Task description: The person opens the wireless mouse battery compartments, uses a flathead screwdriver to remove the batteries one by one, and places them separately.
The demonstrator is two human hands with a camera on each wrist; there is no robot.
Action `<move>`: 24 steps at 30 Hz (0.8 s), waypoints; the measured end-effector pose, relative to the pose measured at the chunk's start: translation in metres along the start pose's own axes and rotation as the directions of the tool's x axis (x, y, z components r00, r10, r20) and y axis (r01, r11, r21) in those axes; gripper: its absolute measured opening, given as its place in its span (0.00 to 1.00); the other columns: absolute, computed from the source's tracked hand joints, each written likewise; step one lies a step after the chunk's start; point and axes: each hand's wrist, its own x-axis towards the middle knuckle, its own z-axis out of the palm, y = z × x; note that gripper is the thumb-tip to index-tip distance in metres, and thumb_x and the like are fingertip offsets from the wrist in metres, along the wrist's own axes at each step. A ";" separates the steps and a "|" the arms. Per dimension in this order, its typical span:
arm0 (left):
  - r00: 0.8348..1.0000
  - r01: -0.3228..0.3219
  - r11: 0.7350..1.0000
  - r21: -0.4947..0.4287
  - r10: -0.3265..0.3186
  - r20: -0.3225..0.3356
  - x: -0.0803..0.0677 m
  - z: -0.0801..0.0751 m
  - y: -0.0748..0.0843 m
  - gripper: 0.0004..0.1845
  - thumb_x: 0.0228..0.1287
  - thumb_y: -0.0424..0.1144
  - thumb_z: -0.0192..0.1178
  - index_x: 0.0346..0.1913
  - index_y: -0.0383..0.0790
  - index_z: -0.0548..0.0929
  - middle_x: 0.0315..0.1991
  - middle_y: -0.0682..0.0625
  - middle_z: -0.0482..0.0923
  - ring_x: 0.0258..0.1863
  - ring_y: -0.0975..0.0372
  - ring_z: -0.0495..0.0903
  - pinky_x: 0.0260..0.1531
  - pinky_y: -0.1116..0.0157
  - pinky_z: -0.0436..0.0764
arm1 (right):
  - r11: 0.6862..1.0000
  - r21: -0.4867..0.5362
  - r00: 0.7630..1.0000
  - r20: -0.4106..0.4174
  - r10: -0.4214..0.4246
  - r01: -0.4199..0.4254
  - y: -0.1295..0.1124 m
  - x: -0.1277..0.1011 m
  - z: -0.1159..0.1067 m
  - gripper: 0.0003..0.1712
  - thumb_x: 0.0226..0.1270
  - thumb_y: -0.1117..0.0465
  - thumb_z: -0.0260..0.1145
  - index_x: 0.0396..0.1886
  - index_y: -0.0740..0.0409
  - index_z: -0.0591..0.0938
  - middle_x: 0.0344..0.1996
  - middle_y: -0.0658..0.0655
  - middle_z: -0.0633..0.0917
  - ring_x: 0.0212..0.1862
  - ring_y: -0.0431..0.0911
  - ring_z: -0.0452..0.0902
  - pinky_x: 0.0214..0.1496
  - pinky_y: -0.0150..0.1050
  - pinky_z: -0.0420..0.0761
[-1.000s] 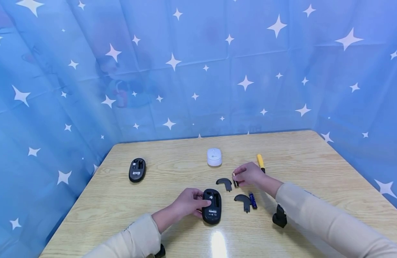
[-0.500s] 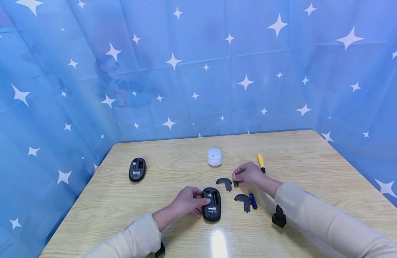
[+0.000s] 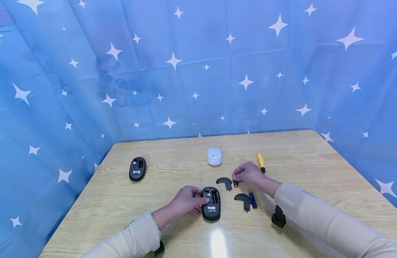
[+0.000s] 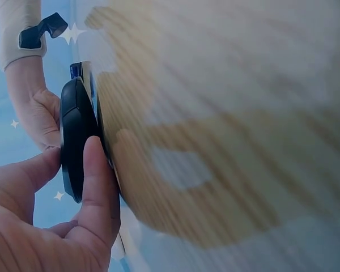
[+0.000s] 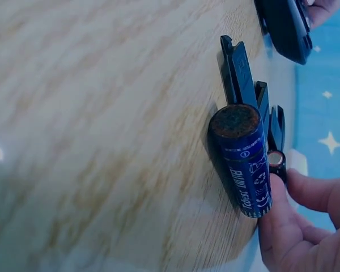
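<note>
Black upturned computer mouse lies on the pale wooden surface, gripped at its side by the left hand. Just beyond that mouse, the right hand pinches a small dark gold-tipped battery.

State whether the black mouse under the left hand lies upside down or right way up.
Upside down: the black mouse shows its label and open battery bay upward while the left hand grips it.

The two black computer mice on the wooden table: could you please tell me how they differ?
The black mouse near the table's front is held by the left hand; the black mouse at the far left lies untouched. The near one looks larger, being closer. Both lie underside up with open battery compartments.
</note>
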 end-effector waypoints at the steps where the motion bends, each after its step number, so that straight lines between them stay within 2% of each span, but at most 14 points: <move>1: 1.000 -0.002 1.000 0.002 0.002 -0.001 0.000 0.000 0.000 0.14 0.59 0.34 0.69 0.42 0.28 0.79 0.28 0.44 0.80 0.22 0.57 0.82 0.20 0.60 0.85 | 1.000 -0.001 1.000 -0.001 -0.002 0.002 0.000 0.000 0.000 0.14 0.63 0.71 0.68 0.47 0.72 0.81 0.39 0.60 0.83 0.35 0.50 0.84 0.37 0.41 0.86; 10: 1.000 0.003 1.000 0.029 -0.003 -0.005 -0.004 -0.003 0.004 0.14 0.59 0.35 0.68 0.42 0.29 0.79 0.29 0.44 0.79 0.23 0.56 0.83 0.20 0.60 0.85 | 1.000 -0.022 1.000 -0.013 -0.009 0.009 -0.001 -0.001 0.001 0.13 0.62 0.71 0.68 0.46 0.72 0.80 0.38 0.60 0.84 0.33 0.48 0.84 0.35 0.39 0.86; 24: 1.000 -0.011 0.999 0.030 0.011 -0.002 -0.006 -0.005 0.003 0.15 0.60 0.33 0.67 0.44 0.27 0.78 0.29 0.44 0.79 0.22 0.56 0.82 0.21 0.60 0.85 | 1.000 -0.024 1.000 -0.007 -0.019 0.019 -0.001 -0.002 0.001 0.14 0.63 0.71 0.67 0.47 0.73 0.80 0.38 0.61 0.83 0.34 0.49 0.83 0.36 0.40 0.86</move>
